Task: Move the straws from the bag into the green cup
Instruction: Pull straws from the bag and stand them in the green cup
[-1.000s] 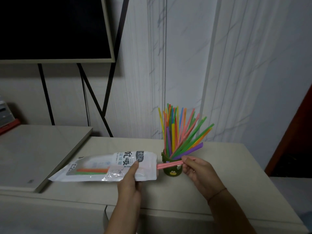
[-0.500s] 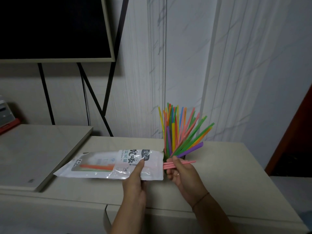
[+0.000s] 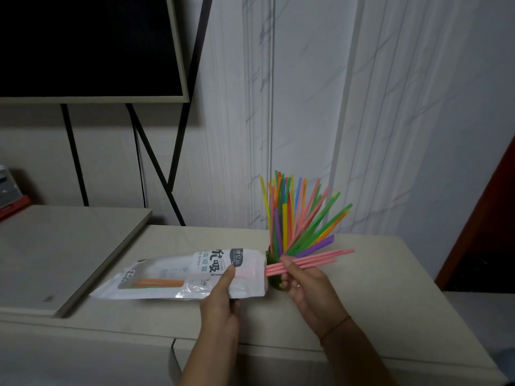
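My left hand [image 3: 223,299] grips the white plastic straw bag [image 3: 178,277] near its open right end and holds it roughly level above the counter. An orange and a green straw [image 3: 158,282] still lie inside the bag. My right hand [image 3: 309,288] pinches a few pink straws [image 3: 312,259] that stick out of the bag's mouth and point right. Just behind them stands the green cup [image 3: 274,282], mostly hidden by the bag and my right hand. Several coloured straws [image 3: 295,215] fan up out of the cup.
The cup stands on a beige counter [image 3: 376,288] against a pale marbled wall. A raised beige slab [image 3: 55,254] lies to the left. A dark framed screen on black legs [image 3: 83,45] stands behind it. A dark red door edge [image 3: 485,218] is at the right.
My right hand has drawn the pink straws further out of the bag to the right. The bag shifted slightly right and tilted, and both hands moved a little closer to the cup.
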Available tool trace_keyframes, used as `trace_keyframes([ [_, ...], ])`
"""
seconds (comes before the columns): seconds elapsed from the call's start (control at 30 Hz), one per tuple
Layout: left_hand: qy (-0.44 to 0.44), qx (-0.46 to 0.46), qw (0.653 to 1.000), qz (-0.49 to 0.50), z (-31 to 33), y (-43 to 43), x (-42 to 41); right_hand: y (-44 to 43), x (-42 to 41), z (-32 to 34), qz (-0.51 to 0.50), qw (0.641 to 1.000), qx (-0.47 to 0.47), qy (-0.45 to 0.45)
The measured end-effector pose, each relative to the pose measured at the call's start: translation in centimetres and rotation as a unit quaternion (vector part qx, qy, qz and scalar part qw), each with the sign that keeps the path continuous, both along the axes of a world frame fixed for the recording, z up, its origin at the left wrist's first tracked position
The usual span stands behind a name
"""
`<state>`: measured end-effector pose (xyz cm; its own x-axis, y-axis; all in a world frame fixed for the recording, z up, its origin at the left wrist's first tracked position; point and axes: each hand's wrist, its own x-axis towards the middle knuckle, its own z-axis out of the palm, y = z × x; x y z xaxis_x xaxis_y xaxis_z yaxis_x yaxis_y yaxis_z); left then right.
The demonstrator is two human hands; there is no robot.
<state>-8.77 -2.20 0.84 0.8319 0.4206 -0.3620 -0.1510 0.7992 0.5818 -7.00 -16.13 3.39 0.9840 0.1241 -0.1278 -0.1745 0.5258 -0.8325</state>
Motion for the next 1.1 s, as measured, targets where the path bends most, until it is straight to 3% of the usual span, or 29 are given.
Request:
trace_keyframes([
  [0.13,0.004,0.006,1.0,-0.007,0.0,-0.4,0.0,1.0,-0.3,-0.2,-0.009,1.0,-0.01,-0.019],
  [0.37,0.019,-0.01,0.999,0.025,-0.5,1.8,-0.2,-3.0,1.6,1.1,-0.136,0.989,-0.047,-0.036],
  [0.67,0.026,-0.021,0.999,0.019,-0.5,1.1,-0.3,-6.1,4.6,2.4,-0.241,0.947,-0.186,-0.103],
  [1.1,0.025,-0.023,0.999,0.014,-0.5,1.3,0.0,-3.8,6.2,1.0,-0.151,0.908,-0.373,-0.113],
])
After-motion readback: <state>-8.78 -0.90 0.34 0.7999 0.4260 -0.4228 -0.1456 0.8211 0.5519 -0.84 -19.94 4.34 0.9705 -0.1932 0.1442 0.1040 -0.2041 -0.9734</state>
